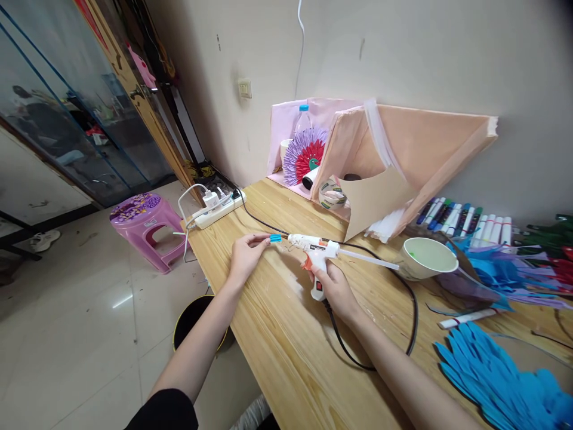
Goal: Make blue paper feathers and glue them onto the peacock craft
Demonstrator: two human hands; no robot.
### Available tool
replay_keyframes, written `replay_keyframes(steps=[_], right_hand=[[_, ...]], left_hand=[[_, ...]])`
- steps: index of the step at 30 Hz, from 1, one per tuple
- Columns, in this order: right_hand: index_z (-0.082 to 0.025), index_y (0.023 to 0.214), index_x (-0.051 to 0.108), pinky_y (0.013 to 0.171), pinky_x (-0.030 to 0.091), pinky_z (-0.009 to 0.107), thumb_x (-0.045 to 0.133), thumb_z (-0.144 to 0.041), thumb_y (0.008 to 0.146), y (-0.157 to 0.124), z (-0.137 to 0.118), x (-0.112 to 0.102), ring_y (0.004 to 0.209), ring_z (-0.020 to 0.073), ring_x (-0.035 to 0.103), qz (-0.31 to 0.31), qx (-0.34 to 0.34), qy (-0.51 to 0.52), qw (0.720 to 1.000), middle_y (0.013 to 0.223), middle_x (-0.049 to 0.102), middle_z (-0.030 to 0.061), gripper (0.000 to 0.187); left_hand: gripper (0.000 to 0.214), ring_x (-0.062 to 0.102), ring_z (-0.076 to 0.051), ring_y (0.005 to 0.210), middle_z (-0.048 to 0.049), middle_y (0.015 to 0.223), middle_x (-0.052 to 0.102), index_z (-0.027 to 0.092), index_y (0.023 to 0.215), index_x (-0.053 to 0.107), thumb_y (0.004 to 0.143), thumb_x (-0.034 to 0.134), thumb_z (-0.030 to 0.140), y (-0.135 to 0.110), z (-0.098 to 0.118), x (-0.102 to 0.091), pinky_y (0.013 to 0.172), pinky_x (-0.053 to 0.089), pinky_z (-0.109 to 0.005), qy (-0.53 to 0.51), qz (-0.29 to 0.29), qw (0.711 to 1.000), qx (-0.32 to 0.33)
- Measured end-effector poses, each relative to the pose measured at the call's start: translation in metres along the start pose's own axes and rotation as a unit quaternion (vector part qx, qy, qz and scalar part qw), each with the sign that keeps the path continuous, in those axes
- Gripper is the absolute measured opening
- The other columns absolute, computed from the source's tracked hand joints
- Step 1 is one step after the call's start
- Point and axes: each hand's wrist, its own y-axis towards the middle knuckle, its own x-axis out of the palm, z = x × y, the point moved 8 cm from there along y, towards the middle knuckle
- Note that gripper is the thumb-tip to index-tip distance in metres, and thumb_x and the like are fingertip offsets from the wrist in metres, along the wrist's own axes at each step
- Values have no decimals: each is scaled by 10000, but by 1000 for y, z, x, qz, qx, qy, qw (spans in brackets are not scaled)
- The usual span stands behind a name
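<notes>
My right hand [333, 285] is closed around the grip of a white hot glue gun [314, 248] with an orange trigger, held above the wooden table [286, 334]. A glue stick [369, 258] juts from its back end. The gun's nozzle points left at a small blue piece [276, 238] that my left hand [247, 254] pinches between its fingertips. The gun's black cord [414, 316] loops over the table.
A white power strip [218, 209] lies at the table's far left corner. A white bowl [425, 258], markers [465, 219], blue paper feathers [496, 376], a tan folded board [403, 161] and a paper peacock [307, 156] sit right and behind. A purple stool [143, 224] and black bin [197, 319] stand on the floor.
</notes>
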Motion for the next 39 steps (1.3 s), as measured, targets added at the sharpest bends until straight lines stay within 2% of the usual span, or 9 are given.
replay_keyframes(steps=[9, 14, 20, 25, 33, 39], right_hand=[[-150, 849, 554, 552, 386, 238, 417, -389, 818, 0, 0, 3, 570, 124, 480, -6, 4, -33, 999, 640, 505, -13, 278], [-145, 879, 564, 587, 393, 246, 419, -387, 813, 1, 1, 2, 601, 129, 497, 2, -7, -47, 999, 722, 560, 12, 290], [-162, 817, 541, 627, 400, 257, 417, -371, 808, 2, 1, 1, 645, 145, 510, 9, -10, -64, 998, 723, 564, 19, 243], [-167, 825, 536, 585, 395, 247, 420, -369, 801, 2, 0, 1, 604, 140, 496, 7, -3, -64, 998, 665, 539, 3, 234], [-161, 851, 541, 594, 399, 245, 425, -386, 803, 2, -1, 0, 618, 139, 501, 11, -3, -63, 998, 684, 544, 4, 258], [-167, 761, 527, 526, 385, 239, 420, -379, 788, 3, -1, -1, 552, 131, 481, 12, 9, -65, 998, 602, 515, -3, 239]], left_hand=[[205, 654, -200, 808, -100, 876, 702, 119, 833, 692, 676, 648, 244, -3, 5, 4, 794, 503, -326, 22, -7, 1000, 9], [215, 655, -201, 811, -96, 873, 704, 123, 844, 695, 680, 646, 254, -3, 4, 5, 792, 506, -326, 17, -13, 1000, 23], [211, 658, -198, 802, -87, 871, 706, 133, 852, 699, 689, 638, 253, -3, 3, 6, 787, 509, -324, 15, -19, 999, 26], [199, 660, -192, 794, -78, 866, 709, 141, 849, 700, 693, 634, 244, -3, 5, 6, 780, 511, -316, 14, -20, 999, 27], [202, 659, -194, 798, -81, 868, 708, 136, 850, 699, 692, 636, 245, -3, 4, 7, 782, 510, -319, 13, -19, 999, 27], [200, 656, -192, 809, -78, 880, 706, 143, 851, 700, 696, 630, 249, -3, 5, 6, 790, 507, -314, 19, -19, 999, 33]])
